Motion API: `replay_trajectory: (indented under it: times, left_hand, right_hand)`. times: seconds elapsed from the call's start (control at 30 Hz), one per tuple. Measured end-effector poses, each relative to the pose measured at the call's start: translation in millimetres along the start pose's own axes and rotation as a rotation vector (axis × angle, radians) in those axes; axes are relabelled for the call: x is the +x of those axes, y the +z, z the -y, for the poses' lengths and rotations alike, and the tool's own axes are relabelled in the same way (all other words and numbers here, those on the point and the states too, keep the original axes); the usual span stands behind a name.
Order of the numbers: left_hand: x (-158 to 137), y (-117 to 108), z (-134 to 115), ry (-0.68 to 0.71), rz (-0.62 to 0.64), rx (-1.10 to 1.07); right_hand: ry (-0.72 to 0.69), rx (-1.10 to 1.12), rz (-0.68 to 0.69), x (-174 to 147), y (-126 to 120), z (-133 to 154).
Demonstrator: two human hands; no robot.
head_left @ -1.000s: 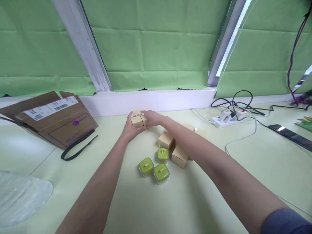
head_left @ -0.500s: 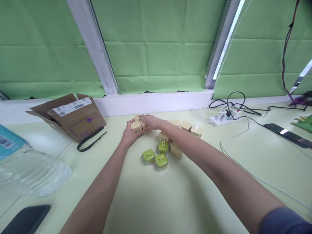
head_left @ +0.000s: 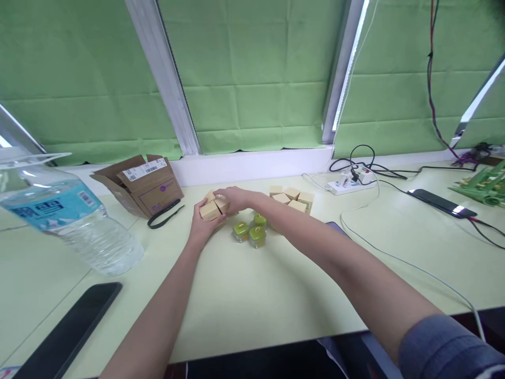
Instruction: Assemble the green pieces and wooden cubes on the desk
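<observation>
My left hand (head_left: 201,225) is wrapped round the left side of a small group of tan cardboard boxes (head_left: 210,211) on the table. From the right, my right hand (head_left: 233,198) curls its fingers over another small box (head_left: 222,205) of that group. A narrow gap shows between the two front boxes; part of the group is hidden by my fingers. Just right of my hands stand three small clear jars with green lids (head_left: 258,235), the farthest partly covered by my right forearm. Beyond that forearm sits a second cluster of tan boxes (head_left: 292,193).
An open brown carton (head_left: 155,189) stands at the back left, with a black strap (head_left: 163,217) before it. Left are a large water bottle (head_left: 94,231) and a dark phone (head_left: 74,326). A power strip (head_left: 343,186) with cables and a black device (head_left: 437,202) lie right.
The camera view has shifted, showing more of the bottle and the table's front edge. Both hands stay on the boxes, and the gap between the front two looks wider.
</observation>
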State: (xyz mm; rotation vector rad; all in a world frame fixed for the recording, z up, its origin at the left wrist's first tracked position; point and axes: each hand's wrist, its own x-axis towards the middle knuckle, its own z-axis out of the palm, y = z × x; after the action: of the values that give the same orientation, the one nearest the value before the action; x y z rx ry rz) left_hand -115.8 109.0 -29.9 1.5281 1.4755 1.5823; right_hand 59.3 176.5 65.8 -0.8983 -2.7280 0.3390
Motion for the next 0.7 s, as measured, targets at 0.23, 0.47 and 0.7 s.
replay_trajectory:
  times: [0.23,0.47,0.7]
  left_hand:
    - [-39.7,-19.2,-19.0,-0.011,-0.043,-0.116]
    - [-48.6,-30.7,-23.3,-0.002,-0.107,-0.08]
    - [-53.5,-25.0,-37.2,-0.117,0.048,-0.068]
  right_hand:
    - [-0.018,-0.022,-0.046,-25.9,2.9,48.8]
    - [0.04,0.044,-0.108,-47.1,29.5,71.8]
    - [0.122,-0.039,-0.102,-85.0,43.3,73.9]
